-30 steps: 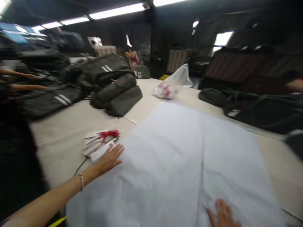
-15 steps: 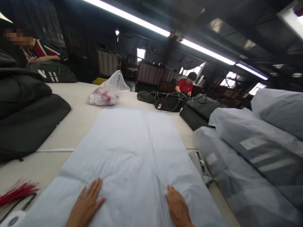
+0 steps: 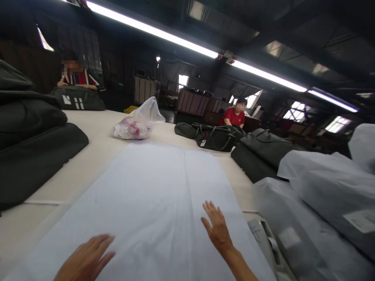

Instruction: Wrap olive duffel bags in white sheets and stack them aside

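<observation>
A long white sheet (image 3: 146,187) lies spread over the pale table, with a lengthwise crease right of its middle and soft wrinkles near me. Over its near left part is my left hand (image 3: 88,255), slightly blurred, fingers extended and thumb apart, holding nothing. My right hand (image 3: 216,227) is over the right part, beside the crease, its fingers spread and nothing in them. Whether either palm touches the sheet I cannot tell. Past the sheet's far edge sits a clear plastic bag (image 3: 133,127) with red and white contents.
Dark bags (image 3: 38,156) are stacked at the left. Wrapped bags (image 3: 322,210) are piled at the right, beside a grey device (image 3: 263,238). More dark bags (image 3: 215,136) stand at the far edge. Two people, one in red (image 3: 234,117), are across the table.
My right hand has moved up and forward along the sheet and its fingers have spread. My left hand has shifted left and lower. The view has turned, and the sheet's near wrinkles look softer.
</observation>
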Available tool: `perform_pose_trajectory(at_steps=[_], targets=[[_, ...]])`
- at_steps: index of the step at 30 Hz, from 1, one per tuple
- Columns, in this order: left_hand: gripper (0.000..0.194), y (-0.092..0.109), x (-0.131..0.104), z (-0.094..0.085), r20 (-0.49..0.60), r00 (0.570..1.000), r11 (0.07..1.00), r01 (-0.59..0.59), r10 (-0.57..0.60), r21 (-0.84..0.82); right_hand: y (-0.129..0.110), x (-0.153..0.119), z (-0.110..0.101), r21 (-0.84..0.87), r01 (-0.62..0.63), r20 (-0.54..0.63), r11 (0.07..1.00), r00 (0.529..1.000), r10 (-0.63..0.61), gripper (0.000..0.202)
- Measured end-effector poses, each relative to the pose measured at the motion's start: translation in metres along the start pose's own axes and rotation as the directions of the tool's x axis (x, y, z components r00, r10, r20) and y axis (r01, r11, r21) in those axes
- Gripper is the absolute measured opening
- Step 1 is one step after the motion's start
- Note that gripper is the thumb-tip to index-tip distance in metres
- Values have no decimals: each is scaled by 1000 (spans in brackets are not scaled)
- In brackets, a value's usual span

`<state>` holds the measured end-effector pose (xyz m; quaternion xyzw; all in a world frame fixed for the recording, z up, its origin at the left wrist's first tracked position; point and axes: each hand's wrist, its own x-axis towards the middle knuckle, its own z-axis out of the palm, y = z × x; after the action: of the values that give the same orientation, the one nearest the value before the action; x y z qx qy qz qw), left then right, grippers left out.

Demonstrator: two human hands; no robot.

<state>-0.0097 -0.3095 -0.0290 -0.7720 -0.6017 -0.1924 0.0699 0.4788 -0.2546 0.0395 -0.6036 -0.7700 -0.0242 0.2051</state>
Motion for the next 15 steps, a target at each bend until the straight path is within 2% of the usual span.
perform_pose_trajectory(at_steps=[2,4,6,7,8,10,12,15], targets=[[56,31,76,5,-26,988,989,-149,150,14,18,31,28,-45,-73,20,996,997,74,57],[63,67,141,24,-13,978,977,-208,209,33,34,50,57,-74,-147,69,986,986,152,64],[72,98,187,54,58,984,986,-168,166,25,46,57,82,-83,-174,150,981,971,184,67],[75,110,201,71,123,982,989,-147,145,10,50,58,92,-82,-169,186,982,966,182,67],[77,118,209,87,187,974,992,-129,128,-6,53,56,100,-80,-160,209,984,962,174,66],[74,128,211,116,271,954,992,-122,128,-39,56,51,111,-81,-144,217,986,963,158,59],[64,131,199,133,255,957,990,-132,142,-54,53,45,115,-87,-147,194,985,968,162,52],[51,125,172,142,171,974,989,-144,149,-42,41,35,116,-66,-203,151,977,966,211,47]])
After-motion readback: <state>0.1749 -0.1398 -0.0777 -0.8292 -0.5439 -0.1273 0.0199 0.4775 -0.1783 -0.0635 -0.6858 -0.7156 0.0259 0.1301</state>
